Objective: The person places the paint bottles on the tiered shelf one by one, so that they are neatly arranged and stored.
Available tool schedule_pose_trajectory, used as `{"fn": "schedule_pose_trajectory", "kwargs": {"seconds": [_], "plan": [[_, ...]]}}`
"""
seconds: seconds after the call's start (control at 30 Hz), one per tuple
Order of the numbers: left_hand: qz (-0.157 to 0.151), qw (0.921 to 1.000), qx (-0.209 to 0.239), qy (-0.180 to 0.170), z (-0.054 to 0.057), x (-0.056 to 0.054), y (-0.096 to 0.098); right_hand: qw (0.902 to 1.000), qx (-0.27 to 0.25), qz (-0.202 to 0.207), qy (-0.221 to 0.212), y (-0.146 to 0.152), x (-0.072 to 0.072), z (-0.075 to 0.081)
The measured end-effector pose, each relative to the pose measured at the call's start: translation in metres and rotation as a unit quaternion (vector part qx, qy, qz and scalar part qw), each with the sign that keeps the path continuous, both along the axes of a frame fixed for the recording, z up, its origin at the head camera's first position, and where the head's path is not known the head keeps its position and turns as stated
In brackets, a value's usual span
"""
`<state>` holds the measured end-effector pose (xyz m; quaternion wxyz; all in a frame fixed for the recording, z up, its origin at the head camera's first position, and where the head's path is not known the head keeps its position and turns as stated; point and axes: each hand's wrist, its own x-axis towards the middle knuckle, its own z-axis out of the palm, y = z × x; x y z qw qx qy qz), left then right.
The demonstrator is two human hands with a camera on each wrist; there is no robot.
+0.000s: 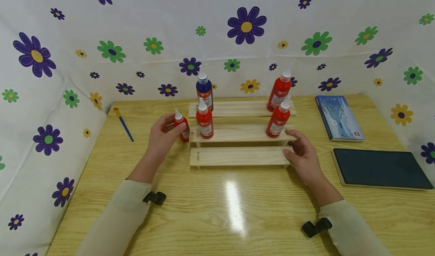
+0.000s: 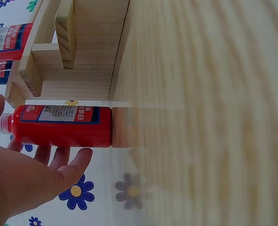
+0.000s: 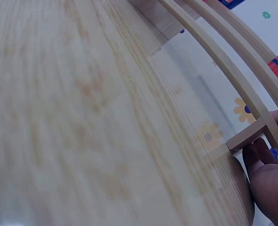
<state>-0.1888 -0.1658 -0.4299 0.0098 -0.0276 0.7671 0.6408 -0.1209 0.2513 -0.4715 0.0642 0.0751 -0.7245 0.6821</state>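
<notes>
A red squeeze bottle (image 1: 184, 132) with a pale pointed cap stands upright on the table at the left end of a wooden stepped rack (image 1: 238, 156). My left hand (image 1: 162, 133) holds this bottle, thumb in front near its top and fingers along the far side. In the left wrist view the red bottle (image 2: 63, 126) has its base on the tabletop. At the rack's right end, my right hand (image 1: 304, 158) grips the lowest steps. The middle step carries two red bottles, left (image 1: 205, 124) and right (image 1: 278, 123). On the top step are a blue bottle (image 1: 204, 91) and a red bottle (image 1: 279, 93).
A paintbrush (image 1: 124, 124) with a blue handle lies at the table's left. To the right are a blue boxed or bound item (image 1: 339, 118) and a dark flat tablet-like slab (image 1: 382, 169). A white flowered cloth (image 1: 217, 6) surrounds the wood-grain table (image 1: 190, 210).
</notes>
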Motion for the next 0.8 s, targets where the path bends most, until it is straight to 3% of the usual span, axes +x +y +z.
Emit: {"fn": "schedule_pose_trajectory", "kwargs": {"seconds": [0.2, 0.8], "plan": [[0.012, 0.9988, 0.046, -0.012, -0.0021, -0.0038, 0.0021, 1.0, -0.001, 0.002, -0.002, 0.0001, 0.0004, 0.0009], [0.023, 0.9964, 0.081, -0.01, -0.0029, -0.0067, 0.0041, 1.0, -0.003, 0.003, -0.002, 0.0001, 0.0004, 0.0003]]}}
